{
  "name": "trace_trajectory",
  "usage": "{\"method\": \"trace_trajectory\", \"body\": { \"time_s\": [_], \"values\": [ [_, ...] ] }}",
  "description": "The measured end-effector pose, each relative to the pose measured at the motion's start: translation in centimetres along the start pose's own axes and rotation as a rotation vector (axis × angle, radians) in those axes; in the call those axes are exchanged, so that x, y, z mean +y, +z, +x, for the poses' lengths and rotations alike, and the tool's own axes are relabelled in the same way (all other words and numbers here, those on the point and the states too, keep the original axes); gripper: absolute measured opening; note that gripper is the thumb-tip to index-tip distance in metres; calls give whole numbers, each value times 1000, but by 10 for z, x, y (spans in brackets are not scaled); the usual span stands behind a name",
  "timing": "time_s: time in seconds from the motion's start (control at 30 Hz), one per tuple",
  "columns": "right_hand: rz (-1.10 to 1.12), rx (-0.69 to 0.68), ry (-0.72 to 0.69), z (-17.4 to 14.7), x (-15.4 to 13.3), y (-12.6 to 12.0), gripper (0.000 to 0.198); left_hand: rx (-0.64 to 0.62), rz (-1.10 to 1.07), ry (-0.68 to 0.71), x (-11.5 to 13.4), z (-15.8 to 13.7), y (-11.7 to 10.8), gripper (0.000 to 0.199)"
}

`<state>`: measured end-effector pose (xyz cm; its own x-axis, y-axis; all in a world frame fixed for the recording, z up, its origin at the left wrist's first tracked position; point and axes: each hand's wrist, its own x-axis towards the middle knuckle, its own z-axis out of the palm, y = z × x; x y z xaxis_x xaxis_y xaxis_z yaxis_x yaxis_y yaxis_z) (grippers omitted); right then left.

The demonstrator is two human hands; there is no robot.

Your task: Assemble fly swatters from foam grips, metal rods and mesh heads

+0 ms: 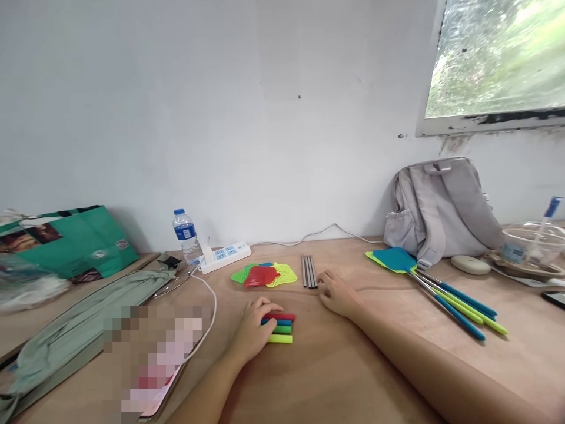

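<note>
The left hand (pixel 253 327) rests near the middle of the tabletop (pixel 335 371). Its fingers curl over a little stack of short colored handles (pixel 280 327), red on top, then blue, green and yellow. The hand presses on the left end of the stack, probably so the pieces stay lined up and do not roll. The fingers are bent over the handles, not wrapped all the way around them.

The right hand (pixel 336 292) lies palm down, a bit farther back. Its fingertips touch the near end of a row of thin gray rods (pixel 309 271). The fingers are loose and spread and grip nothing. The rods lie side by side and point toward the back edge.

Just left of the rods sit flat swatter heads (pixel 265 274) in green, red and yellow, piled together by kind. Toward the right edge lie finished fly swatters (pixel 436 291) with long handles, kept apart from the loose parts. A gray backpack (pixel 441 203) leans on the wall behind them.
</note>
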<state>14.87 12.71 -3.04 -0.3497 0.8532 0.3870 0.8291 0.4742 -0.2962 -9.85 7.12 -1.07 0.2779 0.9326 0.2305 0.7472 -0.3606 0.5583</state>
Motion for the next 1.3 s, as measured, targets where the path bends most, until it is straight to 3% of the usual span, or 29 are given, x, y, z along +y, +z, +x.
{"method": "trace_trajectory", "body": {
  "time_s": [0.23, 0.63, 0.93, 1.1, 1.3],
  "values": [
    [-25, -25, -8, 7, 5, 3, 27, -92, 104, 262, 19, -10, -12, 29],
    [-90, -82, -104, 4, 6, -1, 30, -208, 182, 366, 19, -11, -18, 19],
    [-150, -111, -94, 1, 4, -4, 29, -245, 207, 439, 23, -12, -17, 13],
    [-164, -119, -131, -20, -7, -15, 23, -261, 203, 448, 30, -16, -5, 11],
    [-25, -155, -248, -72, -27, -31, 22, -341, 162, 410, 38, -23, 11, 11]
  ]
}}
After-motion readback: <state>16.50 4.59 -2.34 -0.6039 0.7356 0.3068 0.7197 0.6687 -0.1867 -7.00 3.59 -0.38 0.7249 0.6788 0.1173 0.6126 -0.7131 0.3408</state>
